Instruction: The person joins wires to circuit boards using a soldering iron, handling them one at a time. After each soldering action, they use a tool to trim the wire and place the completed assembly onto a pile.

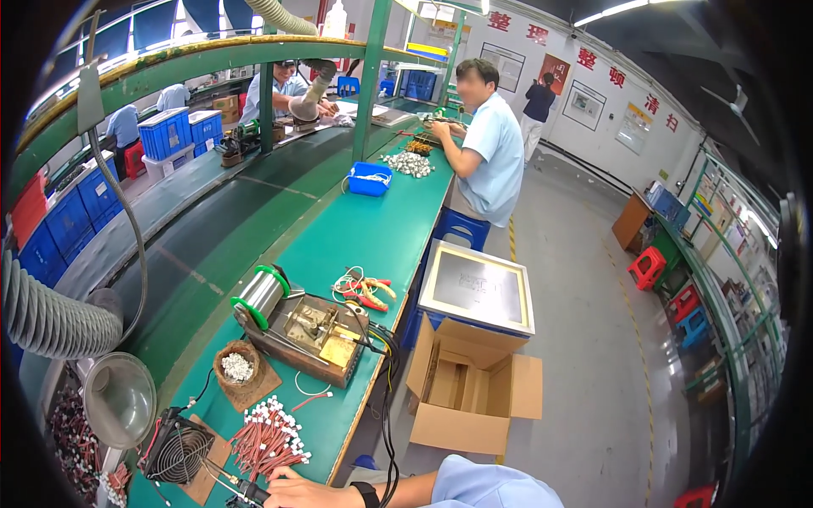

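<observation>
My right hand is at the lower edge, its forearm coming from the right with a black wristband and a light blue sleeve. Its fingers are bent round the black handle of what looks like a soldering iron, partly cut off by the frame. The slim metal end points up-left, toward a small black fan with a round grille. Just beyond the hand lies a heap of short red-brown wires with white connectors. My left hand is out of view.
On the green bench are a solder wire spool, a soldering stand, a pot of small white parts and red-handled pliers. A grey exhaust funnel hangs left. An open carton stands right. A co-worker sits farther along.
</observation>
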The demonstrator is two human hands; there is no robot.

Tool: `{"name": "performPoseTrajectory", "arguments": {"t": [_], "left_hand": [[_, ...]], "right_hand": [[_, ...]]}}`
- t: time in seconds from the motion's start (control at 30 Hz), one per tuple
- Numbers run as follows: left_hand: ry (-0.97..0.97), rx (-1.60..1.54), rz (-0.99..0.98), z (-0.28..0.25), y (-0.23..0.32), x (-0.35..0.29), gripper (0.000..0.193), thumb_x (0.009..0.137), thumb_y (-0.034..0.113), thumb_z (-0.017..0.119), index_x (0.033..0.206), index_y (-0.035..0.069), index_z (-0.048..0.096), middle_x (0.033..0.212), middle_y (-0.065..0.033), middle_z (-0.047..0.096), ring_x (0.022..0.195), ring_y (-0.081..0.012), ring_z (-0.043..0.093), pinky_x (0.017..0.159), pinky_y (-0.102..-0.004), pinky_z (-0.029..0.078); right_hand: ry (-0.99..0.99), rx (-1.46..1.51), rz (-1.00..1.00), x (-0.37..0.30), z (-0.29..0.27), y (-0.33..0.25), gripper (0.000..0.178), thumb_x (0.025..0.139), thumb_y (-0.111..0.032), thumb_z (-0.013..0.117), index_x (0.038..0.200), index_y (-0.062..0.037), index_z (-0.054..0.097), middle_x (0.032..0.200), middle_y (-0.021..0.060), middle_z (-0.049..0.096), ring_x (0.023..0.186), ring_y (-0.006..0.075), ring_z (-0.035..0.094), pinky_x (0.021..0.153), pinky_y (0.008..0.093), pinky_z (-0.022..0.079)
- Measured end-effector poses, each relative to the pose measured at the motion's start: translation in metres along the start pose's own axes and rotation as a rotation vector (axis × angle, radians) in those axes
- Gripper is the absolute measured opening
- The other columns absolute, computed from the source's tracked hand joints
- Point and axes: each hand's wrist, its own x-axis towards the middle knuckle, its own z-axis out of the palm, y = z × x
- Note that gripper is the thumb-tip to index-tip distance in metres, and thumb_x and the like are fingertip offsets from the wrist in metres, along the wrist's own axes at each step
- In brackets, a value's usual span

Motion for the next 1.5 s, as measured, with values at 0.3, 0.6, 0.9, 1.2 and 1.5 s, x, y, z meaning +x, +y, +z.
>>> {"name": "performPoseTrajectory", "arguments": {"t": [0.3,0.6,0.9,1.2,1.5], "left_hand": [[0.114,-0.049,-0.036,0.011,-0.003,-0.004,0.005,0.082,-0.001,0.059,0.086,-0.002,0.056,0.082,-0.0192,0.054,0.070,-0.0352,0.054,0.064,-0.0416,0.046],[0.084,-0.088,-0.072,0.013,-0.007,-0.007,0.006,0.082,0.000,0.059,0.088,-0.001,0.058,0.083,-0.0186,0.054,0.071,-0.0341,0.055,0.065,-0.0410,0.046],[0.076,-0.065,-0.069,0.014,-0.005,-0.005,0.006,0.082,0.000,0.058,0.088,-0.001,0.058,0.084,-0.0190,0.054,0.072,-0.0344,0.055,0.065,-0.0410,0.047],[0.098,-0.082,-0.031,0.014,-0.006,-0.002,0.005,0.082,-0.001,0.058,0.087,-0.001,0.058,0.081,-0.0184,0.054,0.071,-0.0340,0.054,0.064,-0.0401,0.047],[0.101,-0.083,-0.013,0.014,-0.005,-0.001,0.004,0.082,-0.002,0.059,0.086,-0.001,0.057,0.080,-0.0182,0.054,0.070,-0.0338,0.054,0.064,-0.0398,0.046]], "right_hand": [[-0.032,-0.007,-0.033,-0.001,0.002,0.008,0.008,0.087,-0.017,0.054,0.091,-0.0112,0.056,0.078,0.0033,0.053,0.072,0.0211,0.049,0.080,0.0371,0.032],[-0.055,0.081,0.000,-0.009,0.009,0.013,0.010,0.086,-0.015,0.050,0.093,-0.0115,0.057,0.078,0.0034,0.053,0.071,0.0213,0.050,0.078,0.0356,0.034],[-0.043,0.049,-0.010,-0.009,0.008,0.014,0.011,0.086,-0.014,0.050,0.093,-0.0108,0.057,0.077,0.0036,0.053,0.070,0.0219,0.050,0.077,0.0351,0.035],[-0.044,0.052,-0.009,-0.007,0.005,0.012,0.010,0.087,-0.016,0.051,0.093,-0.0106,0.056,0.077,0.0043,0.053,0.070,0.0226,0.050,0.077,0.0358,0.035],[-0.050,0.075,-0.009,-0.005,0.004,0.011,0.010,0.086,-0.017,0.053,0.092,-0.0097,0.056,0.079,0.0052,0.053,0.069,0.0238,0.049,0.076,0.0362,0.035]]}}
